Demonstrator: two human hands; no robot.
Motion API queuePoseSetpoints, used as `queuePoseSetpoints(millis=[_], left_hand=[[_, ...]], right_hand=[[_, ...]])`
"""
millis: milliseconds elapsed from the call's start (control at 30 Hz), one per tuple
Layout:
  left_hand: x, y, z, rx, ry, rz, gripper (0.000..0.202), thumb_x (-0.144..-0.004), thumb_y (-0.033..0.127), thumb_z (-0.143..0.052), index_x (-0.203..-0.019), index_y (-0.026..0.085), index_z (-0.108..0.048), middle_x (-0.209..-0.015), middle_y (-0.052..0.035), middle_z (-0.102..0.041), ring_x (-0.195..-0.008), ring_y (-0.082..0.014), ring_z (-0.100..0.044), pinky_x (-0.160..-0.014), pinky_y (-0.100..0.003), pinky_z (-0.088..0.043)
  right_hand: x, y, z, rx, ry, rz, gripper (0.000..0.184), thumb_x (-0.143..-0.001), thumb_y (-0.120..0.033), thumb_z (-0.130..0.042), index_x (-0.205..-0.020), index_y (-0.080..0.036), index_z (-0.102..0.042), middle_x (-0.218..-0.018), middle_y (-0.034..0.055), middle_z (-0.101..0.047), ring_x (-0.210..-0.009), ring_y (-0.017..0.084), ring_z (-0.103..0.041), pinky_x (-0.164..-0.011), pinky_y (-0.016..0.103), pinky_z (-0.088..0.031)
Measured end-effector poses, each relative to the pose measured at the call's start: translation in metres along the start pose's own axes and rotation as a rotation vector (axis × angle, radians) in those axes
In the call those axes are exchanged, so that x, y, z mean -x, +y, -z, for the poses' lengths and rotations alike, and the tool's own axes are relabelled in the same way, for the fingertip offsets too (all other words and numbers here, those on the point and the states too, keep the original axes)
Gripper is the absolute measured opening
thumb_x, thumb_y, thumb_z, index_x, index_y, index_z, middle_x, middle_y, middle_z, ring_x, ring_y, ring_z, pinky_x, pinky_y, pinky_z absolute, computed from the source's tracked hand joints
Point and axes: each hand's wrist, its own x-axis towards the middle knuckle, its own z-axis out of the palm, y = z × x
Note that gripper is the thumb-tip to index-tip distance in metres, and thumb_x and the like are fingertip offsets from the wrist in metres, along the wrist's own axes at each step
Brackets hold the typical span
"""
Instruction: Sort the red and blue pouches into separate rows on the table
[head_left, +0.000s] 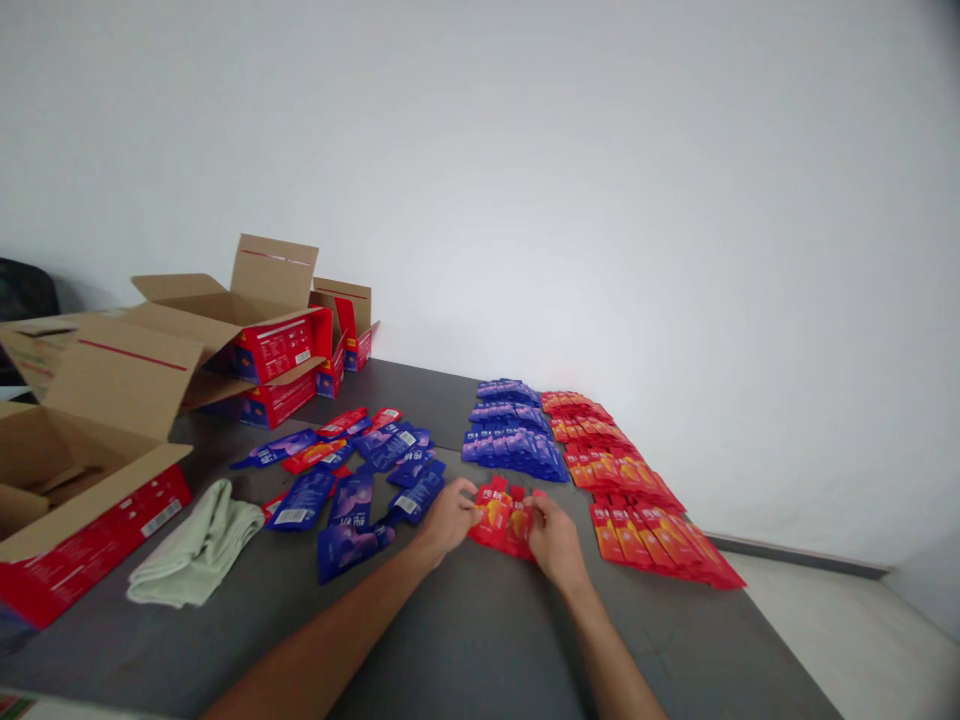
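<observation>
Several red pouches (498, 515) with orange fruit pictures lie overlapping on the dark table in front of me. My left hand (452, 518) grips their left edge, its fingertips closed on it. On the opposite edge, my right hand (553, 540) pinches the outermost pouch. Just behind my hands are overlapping rows of purple-blue pouches (514, 450). Fanned rows of red pouches (660, 530) run along the right side. Left of my left hand is a loose heap of mixed blue pouches (352, 500) and red ones, lying at various angles.
Open red-and-blue cardboard boxes (289, 350) stand at the back left, some stacked. A nearer open box (97, 530) sits at the left edge, with a folded pale green cloth (196, 548) beside it. Behind the grey table (480, 640) rises a white wall (600, 200).
</observation>
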Motion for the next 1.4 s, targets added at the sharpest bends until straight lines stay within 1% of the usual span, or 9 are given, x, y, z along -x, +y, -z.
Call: queuePoseSetpoints(millis=[133,233,367,533,633,767,967,1200,1400], left_hand=[[-0.001,0.005,-0.02,-0.261,0.003,-0.061,0.02,-0.074,0.012,-0.06,-0.093,0.017,-0.062,-0.076,-0.0021,-0.069,-0.066,-0.014,-0.062,-0.061,-0.022,-0.042],[0.007,0.009,-0.029,-0.563,0.032,-0.191,0.014,-0.078,0.011,-0.054,-0.079,0.018,-0.067,-0.08,-0.0038,-0.068,-0.077,-0.0149,-0.06,-0.073,-0.024,-0.042],[0.019,0.012,-0.031,-0.826,0.028,-0.282,0.027,-0.086,0.015,-0.044,-0.078,0.018,-0.07,-0.089,-0.0083,-0.066,-0.088,-0.0181,-0.058,-0.085,-0.029,-0.041],[0.028,0.018,-0.022,-0.766,-0.163,-0.515,0.035,-0.082,0.011,-0.046,-0.105,0.022,-0.07,-0.12,-0.0074,-0.063,-0.112,-0.0214,-0.051,-0.101,-0.035,-0.036],[0.032,0.019,-0.021,-0.727,-0.27,-0.594,0.032,-0.081,0.022,-0.058,-0.112,0.024,-0.067,-0.123,-0.0061,-0.061,-0.113,-0.023,-0.05,-0.103,-0.038,-0.034],[0.033,0.017,-0.032,-0.765,-0.268,-0.569,0.025,-0.084,0.035,-0.06,-0.104,0.023,-0.07,-0.117,-0.007,-0.06,-0.109,-0.0235,-0.048,-0.099,-0.038,-0.037],[0.035,0.015,-0.05,-0.836,-0.217,-0.61,0.027,-0.09,0.036,-0.053,-0.107,0.021,-0.067,-0.117,-0.0081,-0.057,-0.11,-0.0235,-0.045,-0.1,-0.038,-0.035],[0.041,0.014,-0.052,-0.893,-0.17,-0.616,0.027,-0.091,0.033,-0.051,-0.111,0.022,-0.065,-0.121,-0.0085,-0.055,-0.11,-0.0249,-0.044,-0.1,-0.041,-0.036],[0.045,0.016,-0.053,-0.934,-0.152,-0.601,0.03,-0.09,0.034,-0.051,-0.115,0.022,-0.063,-0.123,-0.0095,-0.054,-0.111,-0.0258,-0.044,-0.098,-0.041,-0.036]], right_hand=[[0.025,0.02,0.004,0.14,-0.096,0.197,0.04,-0.084,-0.019,-0.044,-0.117,-0.013,-0.065,-0.127,0.0126,-0.061,-0.12,0.022,-0.054,-0.106,0.034,-0.039],[0.039,0.026,0.003,0.217,-0.159,0.233,0.049,-0.086,-0.029,-0.051,-0.133,-0.013,-0.055,-0.141,0.0133,-0.048,-0.132,0.024,-0.042,-0.113,0.038,-0.03],[0.044,0.029,0.004,0.26,-0.237,0.25,0.054,-0.085,-0.031,-0.056,-0.136,-0.014,-0.053,-0.146,0.0135,-0.043,-0.138,0.026,-0.034,-0.115,0.042,-0.026],[0.04,0.035,0.011,0.177,-0.264,0.273,0.047,-0.087,-0.024,-0.053,-0.133,-0.015,-0.055,-0.142,0.0128,-0.048,-0.135,0.024,-0.039,-0.114,0.041,-0.028],[0.038,0.037,0.017,0.113,-0.278,0.25,0.046,-0.085,-0.022,-0.056,-0.131,-0.018,-0.057,-0.139,0.0111,-0.052,-0.133,0.024,-0.042,-0.113,0.04,-0.031],[0.036,0.041,0.025,0.043,-0.263,0.226,0.051,-0.081,-0.021,-0.062,-0.131,-0.018,-0.057,-0.136,0.0107,-0.055,-0.131,0.023,-0.046,-0.112,0.039,-0.033],[0.034,0.042,0.033,0.042,-0.236,0.193,0.052,-0.077,-0.02,-0.066,-0.128,-0.018,-0.059,-0.134,0.0108,-0.057,-0.127,0.024,-0.049,-0.111,0.038,-0.034],[0.032,0.043,0.033,0.103,-0.252,0.234,0.034,-0.082,-0.026,-0.064,-0.114,-0.019,-0.069,-0.123,0.0101,-0.065,-0.126,0.026,-0.051,-0.109,0.037,-0.037],[0.031,0.041,0.029,0.131,-0.23,0.24,0.043,-0.077,-0.026,-0.068,-0.119,-0.019,-0.066,-0.127,0.0107,-0.062,-0.125,0.025,-0.052,-0.109,0.038,-0.037]])
